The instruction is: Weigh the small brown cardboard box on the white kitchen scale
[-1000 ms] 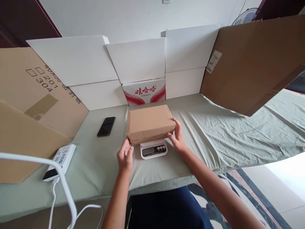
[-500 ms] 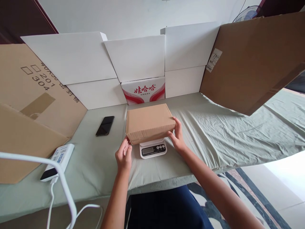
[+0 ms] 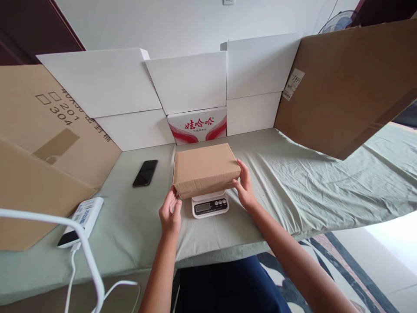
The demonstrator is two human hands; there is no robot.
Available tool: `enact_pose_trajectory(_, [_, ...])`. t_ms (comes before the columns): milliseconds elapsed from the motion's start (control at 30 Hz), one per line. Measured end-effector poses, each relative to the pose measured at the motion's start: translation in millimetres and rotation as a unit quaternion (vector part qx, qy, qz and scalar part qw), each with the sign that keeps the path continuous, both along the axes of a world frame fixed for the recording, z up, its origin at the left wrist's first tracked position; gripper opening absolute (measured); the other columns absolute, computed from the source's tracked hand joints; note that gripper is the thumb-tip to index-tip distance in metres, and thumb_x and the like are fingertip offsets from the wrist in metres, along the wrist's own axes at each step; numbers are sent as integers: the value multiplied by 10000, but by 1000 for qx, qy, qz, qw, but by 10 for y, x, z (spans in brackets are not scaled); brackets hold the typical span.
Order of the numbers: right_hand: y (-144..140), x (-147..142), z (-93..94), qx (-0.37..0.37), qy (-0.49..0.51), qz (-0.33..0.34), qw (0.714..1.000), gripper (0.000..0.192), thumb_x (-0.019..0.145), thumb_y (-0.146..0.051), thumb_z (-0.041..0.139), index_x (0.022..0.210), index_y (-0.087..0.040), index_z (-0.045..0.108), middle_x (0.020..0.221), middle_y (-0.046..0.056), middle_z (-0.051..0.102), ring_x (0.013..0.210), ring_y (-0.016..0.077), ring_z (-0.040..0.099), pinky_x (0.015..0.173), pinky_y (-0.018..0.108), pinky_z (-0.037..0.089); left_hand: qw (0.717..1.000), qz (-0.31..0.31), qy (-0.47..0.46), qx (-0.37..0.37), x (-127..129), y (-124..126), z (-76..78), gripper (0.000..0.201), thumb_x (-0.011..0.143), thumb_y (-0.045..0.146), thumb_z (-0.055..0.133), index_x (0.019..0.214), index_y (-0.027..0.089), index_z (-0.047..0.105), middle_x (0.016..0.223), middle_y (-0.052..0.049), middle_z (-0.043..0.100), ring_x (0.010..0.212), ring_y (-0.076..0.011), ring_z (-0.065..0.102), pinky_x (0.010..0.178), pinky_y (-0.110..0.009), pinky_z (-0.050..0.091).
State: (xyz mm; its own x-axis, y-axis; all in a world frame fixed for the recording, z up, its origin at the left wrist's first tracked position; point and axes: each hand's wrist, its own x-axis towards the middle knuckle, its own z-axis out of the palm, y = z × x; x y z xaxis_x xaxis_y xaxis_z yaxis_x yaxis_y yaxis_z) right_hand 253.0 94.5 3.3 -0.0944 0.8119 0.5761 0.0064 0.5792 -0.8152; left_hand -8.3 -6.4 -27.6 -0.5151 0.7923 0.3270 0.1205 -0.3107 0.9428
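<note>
A closed brown cardboard box [image 3: 206,165] sits over a small white kitchen scale [image 3: 211,208], covering its weighing platform. Only the scale's front panel shows, with a grey display and several round buttons; no digits can be read. At the box's lower front left corner, my left hand [image 3: 170,213] has its fingers against the side and underneath, with the thumb held off the cardboard. My right hand [image 3: 245,184] grips the right end, thumb on the front face and fingers around the side. The box's underside is hidden.
A black phone [image 3: 145,173] lies left of the box. Nearer me on the left are a white power bank [image 3: 81,221] with a cable and a curved white tube [image 3: 87,248]. White boxes [image 3: 189,82] line the back; large cartons [image 3: 342,87] flank the green cloth [image 3: 260,226].
The view has shifted a little, so everything appears slightly lower and to the right. Both hands and the box keep their places over the scale.
</note>
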Motion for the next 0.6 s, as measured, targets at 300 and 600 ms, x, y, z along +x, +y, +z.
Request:
enact_pose_trajectory(300, [-24, -8, 27, -41, 11, 26, 999, 629, 976, -576, 585, 1549, -379, 416, 1601, 58, 485, 1438, 339, 499, 1129, 530, 487, 1000, -23, -3, 1, 14, -17, 48, 626, 882, 478, 708, 1400, 129, 667, 1392, -200, 691, 1375, -374, 607, 1184, -523, 464])
enact_pose_trajectory(600, [482, -352, 641, 36, 40, 53, 997, 655, 958, -626, 557, 1531, -349, 397, 1602, 62, 491, 1426, 323, 527, 1177, 528, 466, 997, -7, -6, 78, -272, 625, 604, 456, 835, 395, 704, 1229, 165, 707, 1251, -140, 745, 1268, -312, 673, 1116, -456, 515])
